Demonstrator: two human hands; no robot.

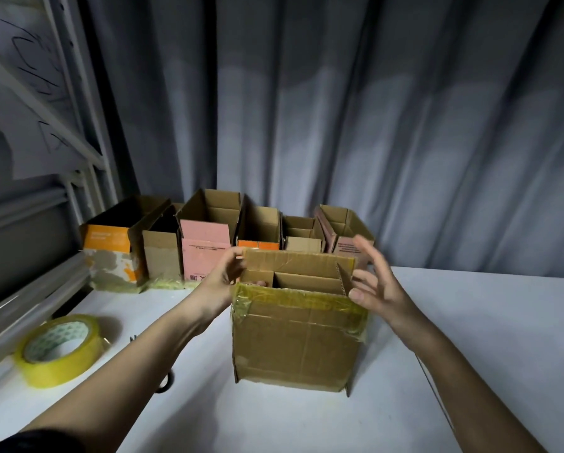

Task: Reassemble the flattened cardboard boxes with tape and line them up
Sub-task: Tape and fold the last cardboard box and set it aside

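A brown cardboard box [295, 335] stands upright in the middle of the white table [470, 338], its top open and yellowish tape along its near upper edge. My left hand [223, 276] grips the box's left wall at the top, thumb outside and fingertips inside. Just right of the box's upper right corner is my right hand [377, 282], fingers spread and holding nothing; whether the thumb touches the box I cannot tell. A row of several open boxes [205, 237] stands along the table's back edge. A roll of yellow tape [60, 349] lies at the left.
A grey curtain [372, 109] hangs close behind the row of boxes. A white metal frame with papers [45, 125] rises at the left. A small dark object [164, 382] lies partly hidden under my left forearm.
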